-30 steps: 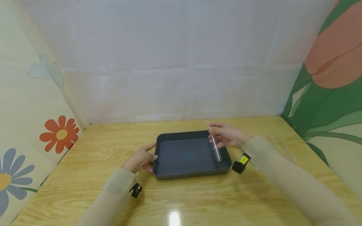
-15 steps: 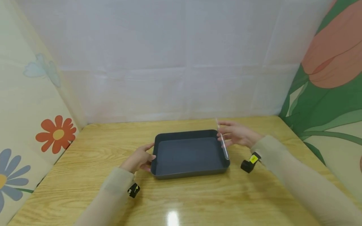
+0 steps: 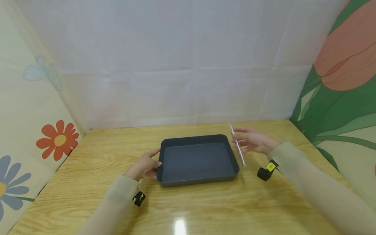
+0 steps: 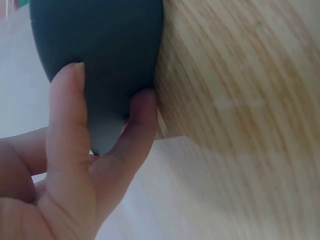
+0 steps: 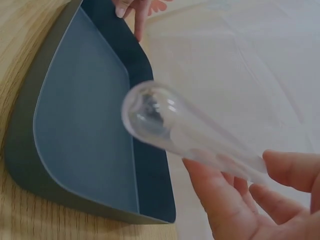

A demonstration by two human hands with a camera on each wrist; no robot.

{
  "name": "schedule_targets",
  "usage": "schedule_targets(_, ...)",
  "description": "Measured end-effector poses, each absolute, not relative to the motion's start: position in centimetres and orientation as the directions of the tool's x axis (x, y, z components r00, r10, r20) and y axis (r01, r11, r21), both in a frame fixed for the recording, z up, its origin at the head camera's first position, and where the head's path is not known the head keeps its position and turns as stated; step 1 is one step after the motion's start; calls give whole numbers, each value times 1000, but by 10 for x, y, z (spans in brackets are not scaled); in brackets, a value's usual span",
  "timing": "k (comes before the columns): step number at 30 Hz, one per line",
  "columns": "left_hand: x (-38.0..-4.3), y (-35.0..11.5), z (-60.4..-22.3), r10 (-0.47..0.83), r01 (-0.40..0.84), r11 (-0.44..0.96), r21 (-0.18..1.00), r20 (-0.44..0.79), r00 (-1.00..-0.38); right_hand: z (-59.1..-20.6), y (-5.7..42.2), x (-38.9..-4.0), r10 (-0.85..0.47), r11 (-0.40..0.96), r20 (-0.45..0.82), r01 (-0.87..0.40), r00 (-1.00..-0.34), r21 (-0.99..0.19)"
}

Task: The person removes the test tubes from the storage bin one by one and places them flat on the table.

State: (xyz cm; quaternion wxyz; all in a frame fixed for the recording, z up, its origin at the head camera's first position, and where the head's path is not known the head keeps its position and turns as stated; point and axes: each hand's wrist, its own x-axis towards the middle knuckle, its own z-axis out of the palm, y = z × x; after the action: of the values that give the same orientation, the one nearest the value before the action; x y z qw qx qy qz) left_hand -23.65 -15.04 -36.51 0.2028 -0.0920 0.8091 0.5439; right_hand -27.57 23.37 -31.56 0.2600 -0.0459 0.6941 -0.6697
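Observation:
A dark blue-grey rectangular tray (image 3: 198,163) sits on the wooden table, its inside bare. At its left end my left hand (image 3: 144,165) grips the wall, the thumb at the rim and another finger low on the outside, as the left wrist view shows (image 4: 75,165). Just beyond the tray's right end, my right hand (image 3: 252,140) pinches a clear test tube (image 3: 238,148) between thumb and fingers. The tube slants, its rounded end (image 5: 150,110) pointing down toward me; the tube looks see-through with nothing plain inside.
The wooden table (image 3: 188,209) meets a white cloth backdrop (image 3: 188,81) behind the tray. Floral panels (image 3: 60,140) stand at the left and right sides. Black cameras (image 3: 265,173) are strapped at both wrists.
My right hand has carried the test tube rightward, from over the tray's right part to just outside its right wall. The left hand stays on the tray; the view shifted slightly.

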Motion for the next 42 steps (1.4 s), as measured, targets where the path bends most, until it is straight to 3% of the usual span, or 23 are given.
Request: schedule_targets(42,-236,-151,-365,72,-355,399,845,-415,-907,-337,268,-267,-288,259,-347,276,-893,-926)
